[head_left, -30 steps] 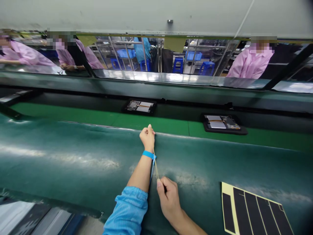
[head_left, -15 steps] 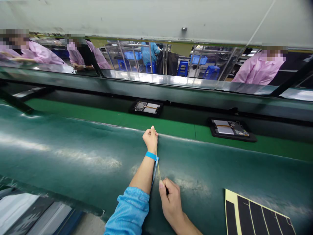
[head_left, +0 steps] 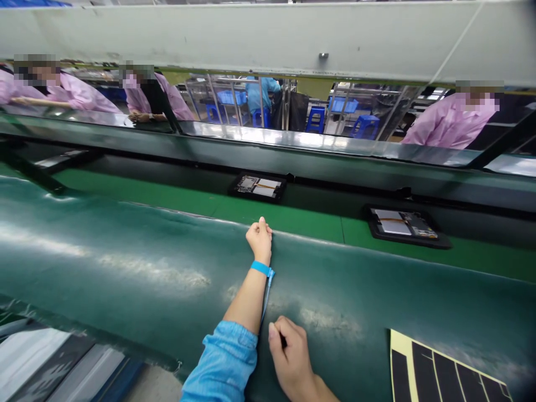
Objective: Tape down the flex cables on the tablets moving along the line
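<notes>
My left hand (head_left: pixel 259 237) is held out over the near edge of the green bench, closed with the thumb pointing up. No band shows around that thumb. A blue wrist strap (head_left: pixel 261 268) with a thin blue cord (head_left: pixel 266 301) circles my left wrist, below which a blue sleeve (head_left: pixel 224 360) is pushed up. Lower and to the right, my right hand (head_left: pixel 291 354) is closed, thumb pressed against the curled fingers, with nothing visible in it. It is apart from my left hand.
On the green conveyor belt (head_left: pixel 310 219) lie two opened tablet-like devices (head_left: pixel 258 186), the second device (head_left: pixel 405 225) farther right. A yellow sheet with black strips (head_left: pixel 450 368) rests on the bench (head_left: pixel 138 251). Several people in pink (head_left: pixel 454 124) sit across the line.
The thin tan elastic band stretched between my left thumb and my right hand is no longer visible. Both hands stay nearly in place. The view has shifted slightly.
</notes>
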The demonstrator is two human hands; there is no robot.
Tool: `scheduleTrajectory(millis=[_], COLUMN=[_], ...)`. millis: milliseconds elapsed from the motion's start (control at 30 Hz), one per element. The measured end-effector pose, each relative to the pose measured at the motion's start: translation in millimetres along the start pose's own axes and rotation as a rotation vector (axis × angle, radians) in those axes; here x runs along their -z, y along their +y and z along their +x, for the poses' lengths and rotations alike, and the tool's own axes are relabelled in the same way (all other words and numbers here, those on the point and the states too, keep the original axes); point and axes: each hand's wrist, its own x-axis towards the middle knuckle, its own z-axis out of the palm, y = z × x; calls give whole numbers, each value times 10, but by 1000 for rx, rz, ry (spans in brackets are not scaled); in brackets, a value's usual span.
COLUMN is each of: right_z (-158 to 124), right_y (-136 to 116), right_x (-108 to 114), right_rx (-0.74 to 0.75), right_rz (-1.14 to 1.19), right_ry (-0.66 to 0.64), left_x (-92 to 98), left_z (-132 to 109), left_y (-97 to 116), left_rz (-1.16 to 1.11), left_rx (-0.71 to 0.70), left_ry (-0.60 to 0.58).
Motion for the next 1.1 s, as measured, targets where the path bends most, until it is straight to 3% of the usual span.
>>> scheduleTrajectory(millis=[900, 1100], right_z=[43, 11], right_y=[-20, 92], right_x=[-45, -203], right_rx=[4, 30], right_rz=[18, -72], right_ry=[-47, -33], left_x=[13, 42], left_z=[-33, 9], left_y=[22, 70], left_rz=[102, 154], left_rx=[-26, -12], left_ry=[-79, -63])
